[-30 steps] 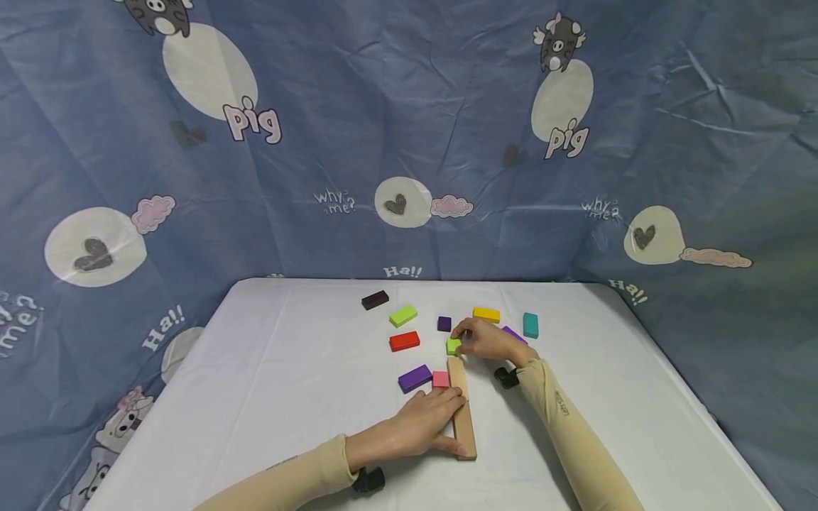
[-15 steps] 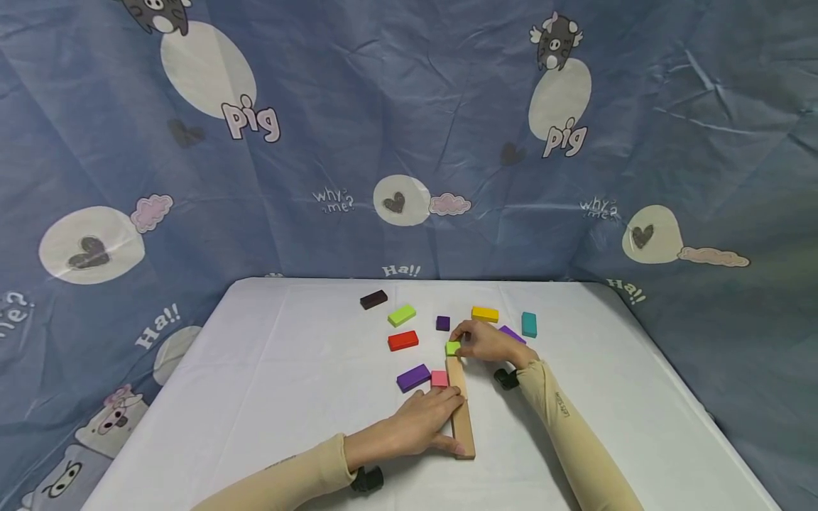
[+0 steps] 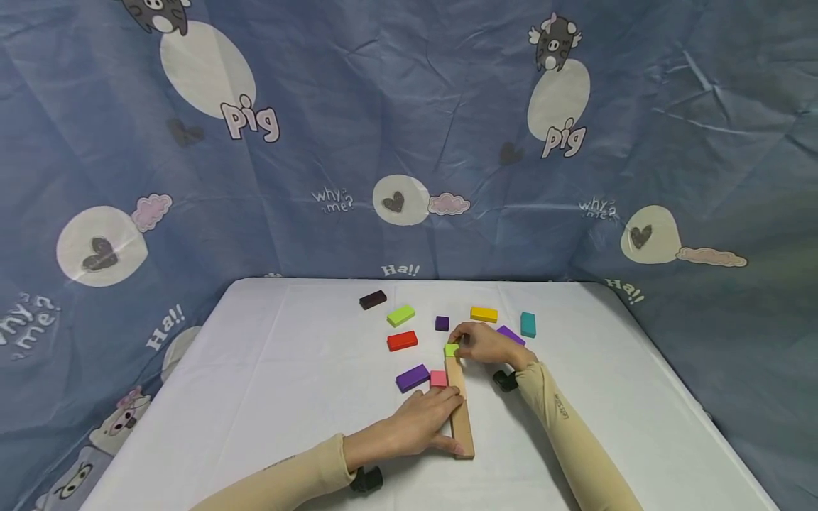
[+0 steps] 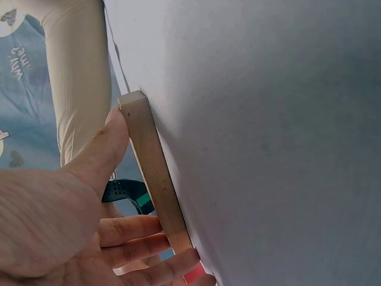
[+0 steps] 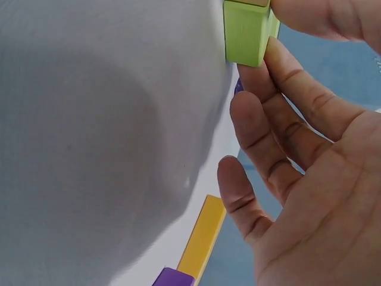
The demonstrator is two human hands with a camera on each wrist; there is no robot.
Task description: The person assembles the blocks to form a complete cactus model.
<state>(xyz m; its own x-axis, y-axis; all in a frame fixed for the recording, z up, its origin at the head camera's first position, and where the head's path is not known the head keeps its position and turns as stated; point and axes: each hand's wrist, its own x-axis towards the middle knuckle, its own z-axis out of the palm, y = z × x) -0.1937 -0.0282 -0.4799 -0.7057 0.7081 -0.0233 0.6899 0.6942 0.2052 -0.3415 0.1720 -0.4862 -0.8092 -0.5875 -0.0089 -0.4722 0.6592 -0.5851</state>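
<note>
Two pale wooden blocks lie end to end in a narrow row (image 3: 463, 429) running away from me. My left hand (image 3: 418, 422) rests along its left side, thumb near the close end and extended fingers touching the wood around the seam. At the far end, my right hand (image 3: 488, 343) pinches a short lime green block (image 3: 451, 350) between thumb and fingers. The right wrist view shows this green block (image 5: 245, 36) up against the wood. A pink block (image 3: 438, 378) sits left of the row beside my left fingertips, with a purple block (image 3: 412, 378) beside it.
Left of the row are a red block (image 3: 402, 341), a longer lime block (image 3: 401, 316) and a black block (image 3: 373, 299). Beyond my right hand lie a small dark purple block (image 3: 442, 323), a yellow block (image 3: 483, 314), a teal block (image 3: 527, 324) and another purple block (image 3: 510, 335).
My right hand has drawn the short lime green block slightly toward me, so it now meets the far end of the wooden row. The left hand has stayed in place.
</note>
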